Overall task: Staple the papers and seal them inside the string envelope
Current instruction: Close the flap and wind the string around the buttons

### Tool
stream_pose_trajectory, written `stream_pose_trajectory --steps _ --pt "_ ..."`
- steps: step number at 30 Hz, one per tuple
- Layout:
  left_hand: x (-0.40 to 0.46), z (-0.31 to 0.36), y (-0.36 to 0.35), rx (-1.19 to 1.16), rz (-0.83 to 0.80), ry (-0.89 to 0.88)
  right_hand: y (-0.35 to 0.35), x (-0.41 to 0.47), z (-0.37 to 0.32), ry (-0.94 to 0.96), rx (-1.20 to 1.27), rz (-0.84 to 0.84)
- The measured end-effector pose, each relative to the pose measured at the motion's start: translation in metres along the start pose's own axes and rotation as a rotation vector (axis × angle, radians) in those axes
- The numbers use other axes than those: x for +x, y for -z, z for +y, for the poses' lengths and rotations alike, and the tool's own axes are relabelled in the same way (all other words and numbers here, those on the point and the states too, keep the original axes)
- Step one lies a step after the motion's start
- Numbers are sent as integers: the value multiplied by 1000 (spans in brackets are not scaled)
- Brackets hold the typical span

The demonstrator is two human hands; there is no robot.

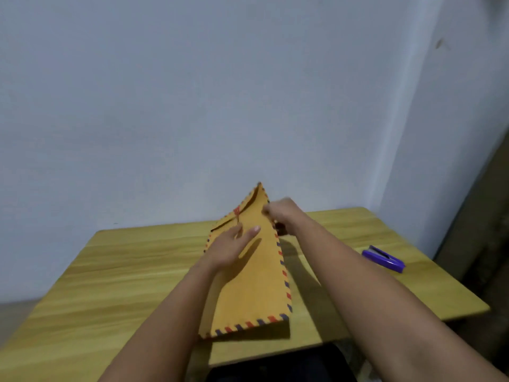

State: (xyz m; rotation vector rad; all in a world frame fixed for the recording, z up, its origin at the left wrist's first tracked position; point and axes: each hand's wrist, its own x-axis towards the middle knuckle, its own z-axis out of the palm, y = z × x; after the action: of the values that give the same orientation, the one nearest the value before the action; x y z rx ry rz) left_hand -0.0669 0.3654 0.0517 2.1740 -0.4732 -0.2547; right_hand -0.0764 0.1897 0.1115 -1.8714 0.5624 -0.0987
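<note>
Envelope (256,274) propped up at mid-table (110,274), steadied by both hands.

Yellow-brown paper, edged in red and blue airmail stripes, flap folded down at the far end with a red string fastener (237,213) on it; near edge down on the wood, far end lifted and tilted. Left hand (234,246) laid flat on the face just below the fastener, fingers straight and relaxed. Right hand (281,212) curled at the upper right edge, blurred, seemingly pinching that edge, though not plainly. Purple stapler (384,259) lying well apart to the right, near the table's side. Small dark object (281,228) partly hidden behind envelope and right wrist, unidentifiable. Pale wall (192,92) behind.
</note>
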Motion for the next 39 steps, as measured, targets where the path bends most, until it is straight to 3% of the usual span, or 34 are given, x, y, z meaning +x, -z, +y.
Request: stream_pose_trajectory --steps 4,7,10,14,20,23,28,30,39 --pt "-16 69 29 -484 -198 -4 12 -27 -60 68 265 -234" --pt "-14 90 60 -659 -172 -59 23 -37 -76 123 402 -387" --pt "-9 90 79 -630 -31 -12 26 -35 -63 188 441 -269" --pt "-5 76 84 -352 137 -13 25 -13 -12 185 68 88" --pt "7 31 77 -569 285 79 19 22 58 -18 277 -27" --pt "23 -12 63 -274 302 123 7 32 72 62 169 21" --pt "32 -87 17 471 28 136 -30 36 119 87 -663 165" --pt "31 -108 -1 698 -4 129 -43 32 140 161 -858 189" --pt "18 -115 -18 752 97 77 -50 31 153 225 -903 183"
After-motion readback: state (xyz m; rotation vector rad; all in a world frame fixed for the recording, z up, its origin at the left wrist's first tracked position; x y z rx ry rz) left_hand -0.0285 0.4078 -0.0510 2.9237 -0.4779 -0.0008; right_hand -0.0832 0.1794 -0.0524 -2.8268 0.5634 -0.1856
